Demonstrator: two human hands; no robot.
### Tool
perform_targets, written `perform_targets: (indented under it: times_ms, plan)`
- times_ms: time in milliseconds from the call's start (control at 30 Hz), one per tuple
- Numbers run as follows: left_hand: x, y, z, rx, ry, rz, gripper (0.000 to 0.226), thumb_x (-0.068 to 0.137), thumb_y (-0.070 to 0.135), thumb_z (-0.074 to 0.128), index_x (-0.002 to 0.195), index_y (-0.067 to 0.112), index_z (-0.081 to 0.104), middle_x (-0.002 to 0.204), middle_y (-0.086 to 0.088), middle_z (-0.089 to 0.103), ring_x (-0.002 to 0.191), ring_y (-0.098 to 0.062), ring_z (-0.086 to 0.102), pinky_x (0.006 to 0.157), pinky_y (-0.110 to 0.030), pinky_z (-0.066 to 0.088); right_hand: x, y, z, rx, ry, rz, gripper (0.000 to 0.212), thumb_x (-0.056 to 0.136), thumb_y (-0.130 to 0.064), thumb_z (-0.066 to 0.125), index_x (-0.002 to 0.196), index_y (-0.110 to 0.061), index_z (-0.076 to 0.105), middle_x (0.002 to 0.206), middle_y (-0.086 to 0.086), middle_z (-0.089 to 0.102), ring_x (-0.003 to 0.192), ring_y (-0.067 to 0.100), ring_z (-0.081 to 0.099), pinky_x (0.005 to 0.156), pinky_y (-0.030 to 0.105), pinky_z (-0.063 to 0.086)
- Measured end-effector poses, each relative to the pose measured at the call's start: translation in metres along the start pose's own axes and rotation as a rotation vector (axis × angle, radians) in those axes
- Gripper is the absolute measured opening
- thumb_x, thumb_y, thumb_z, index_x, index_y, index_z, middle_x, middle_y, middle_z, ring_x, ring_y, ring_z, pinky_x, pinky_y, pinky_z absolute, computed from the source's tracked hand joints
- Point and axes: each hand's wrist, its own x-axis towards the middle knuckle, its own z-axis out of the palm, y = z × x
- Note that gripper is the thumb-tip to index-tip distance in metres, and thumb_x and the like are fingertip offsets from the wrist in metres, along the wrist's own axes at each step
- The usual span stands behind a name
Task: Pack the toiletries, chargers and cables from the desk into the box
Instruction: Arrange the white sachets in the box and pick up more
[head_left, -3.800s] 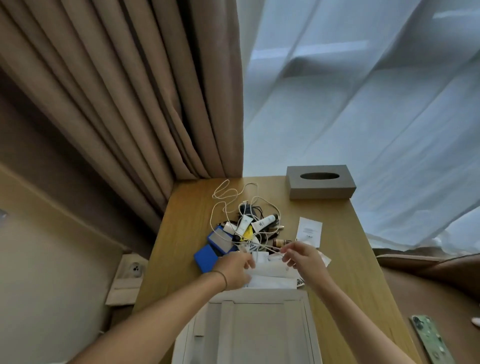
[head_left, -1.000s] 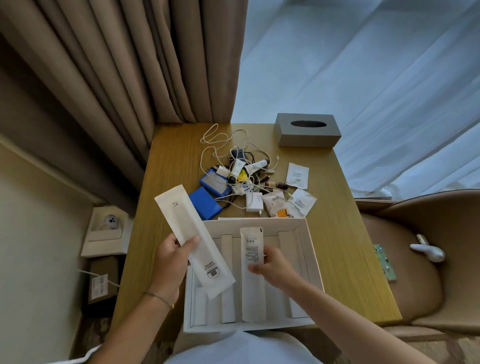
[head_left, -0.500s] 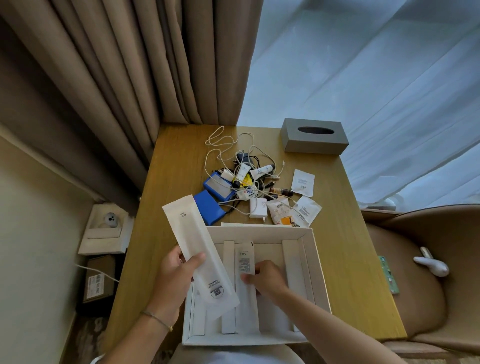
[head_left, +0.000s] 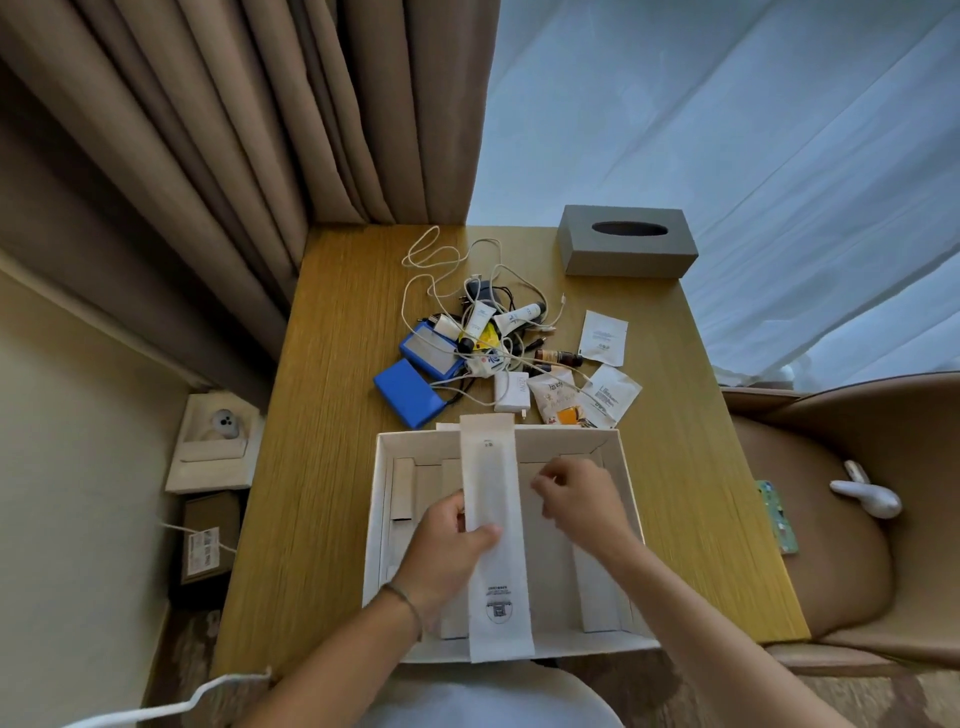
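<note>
Left hand: your left hand (head_left: 445, 545) grips the long white sachet (head_left: 493, 535), thumb curled over its edge.
Sachet: lies lengthwise over the box (head_left: 626, 470) on the table (head_left: 332, 467).
Right hand: your right hand (head_left: 582, 501) hovers just beside it, fingers loosely curled, holding nothing.

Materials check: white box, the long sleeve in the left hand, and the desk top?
Box: looks like matte white cardboard, with thin folded walls and dividers. Long sleeve, held by the left hand: probably matte paper, flat with small print. Desk: wood or wood-look laminate, straight grain with a low sheen; which one isn't clear.
</note>
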Motion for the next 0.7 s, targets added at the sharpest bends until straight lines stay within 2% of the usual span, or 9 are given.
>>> perform_targets:
  times_ms: [67, 133, 167, 300, 367, 533, 633, 700]
  plan:
    - [0.011, -0.007, 0.013, 0.067, -0.024, -0.01, 0.019, 0.095, 0.019, 0.066, 0.105, 0.034, 0.059, 0.101, 0.009, 0.069, 0.089, -0.005, 0.067, 0.055, -0.012, 0.051, -0.006, -0.002, -0.02, 0.091, 0.05, -0.012, 0.017, 0.094, -0.025, 0.062, 0.08, -0.023, 0.072, 0.058, -0.002, 0.07, 0.045, 0.002, 0.057, 0.052, 0.026, 0.047]
    - [0.023, -0.014, 0.024, 0.095, -0.041, -0.041, 0.018, 0.095, 0.018, 0.066, 0.103, 0.034, 0.06, 0.099, 0.01, 0.069, 0.087, -0.003, 0.067, 0.055, -0.012, 0.051, -0.011, -0.005, -0.032, 0.173, 0.066, -0.019, 0.016, 0.094, -0.021, 0.062, 0.081, -0.021, 0.071, 0.06, 0.001, 0.071, 0.047, 0.005, 0.058, 0.055, 0.029, 0.049]
    - [0.03, -0.018, 0.029, 0.11, -0.041, -0.062, 0.017, 0.095, 0.017, 0.066, 0.101, 0.033, 0.061, 0.097, 0.01, 0.07, 0.086, -0.004, 0.067, 0.057, -0.013, 0.051, -0.014, -0.007, -0.036, 0.201, 0.069, -0.026, 0.016, 0.094, -0.019, 0.062, 0.081, -0.021, 0.072, 0.061, 0.001, 0.071, 0.05, 0.007, 0.058, 0.058, 0.032, 0.05]
    - [0.055, -0.033, 0.044, 0.2, -0.015, -0.14, 0.014, 0.092, 0.012, 0.066, 0.101, 0.022, 0.067, 0.1, -0.001, 0.072, 0.09, -0.018, 0.069, 0.078, -0.033, 0.059, -0.022, -0.009, -0.042, 0.249, 0.069, -0.063, 0.017, 0.094, -0.015, 0.063, 0.08, -0.02, 0.072, 0.063, 0.002, 0.071, 0.055, 0.01, 0.062, 0.064, 0.04, 0.055]
    - [0.064, -0.04, 0.051, 0.293, -0.002, -0.145, 0.011, 0.091, 0.015, 0.069, 0.096, 0.024, 0.067, 0.096, 0.001, 0.071, 0.09, -0.019, 0.069, 0.081, -0.035, 0.059, -0.025, -0.008, -0.045, 0.274, 0.071, -0.075, 0.018, 0.094, -0.014, 0.063, 0.08, -0.021, 0.072, 0.064, 0.002, 0.071, 0.055, 0.009, 0.062, 0.064, 0.039, 0.056]
    - [0.081, -0.053, 0.06, 0.556, 0.077, -0.156, 0.012, 0.085, 0.013, 0.066, 0.095, 0.016, 0.072, 0.093, -0.001, 0.071, 0.088, -0.02, 0.067, 0.076, -0.028, 0.056, -0.025, -0.001, -0.052, 0.318, 0.074, -0.084, 0.02, 0.094, -0.011, 0.061, 0.08, -0.02, 0.072, 0.063, 0.004, 0.07, 0.056, 0.007, 0.062, 0.063, 0.04, 0.056]
    - [0.082, -0.055, 0.063, 0.694, 0.132, -0.13, 0.011, 0.082, 0.014, 0.067, 0.089, 0.022, 0.069, 0.087, 0.003, 0.068, 0.078, -0.014, 0.062, 0.066, -0.024, 0.05, -0.021, 0.001, -0.057, 0.338, 0.078, -0.085, 0.02, 0.093, -0.009, 0.06, 0.082, -0.019, 0.073, 0.064, 0.004, 0.07, 0.058, 0.008, 0.062, 0.064, 0.04, 0.055]
    - [0.082, -0.055, 0.064, 0.792, 0.147, -0.09, 0.01, 0.082, 0.017, 0.068, 0.087, 0.025, 0.067, 0.087, 0.006, 0.067, 0.078, -0.014, 0.062, 0.066, -0.024, 0.051, -0.016, 0.001, -0.062, 0.351, 0.093, -0.084, 0.019, 0.093, -0.009, 0.06, 0.084, -0.018, 0.073, 0.064, 0.004, 0.071, 0.059, 0.011, 0.063, 0.065, 0.043, 0.056]
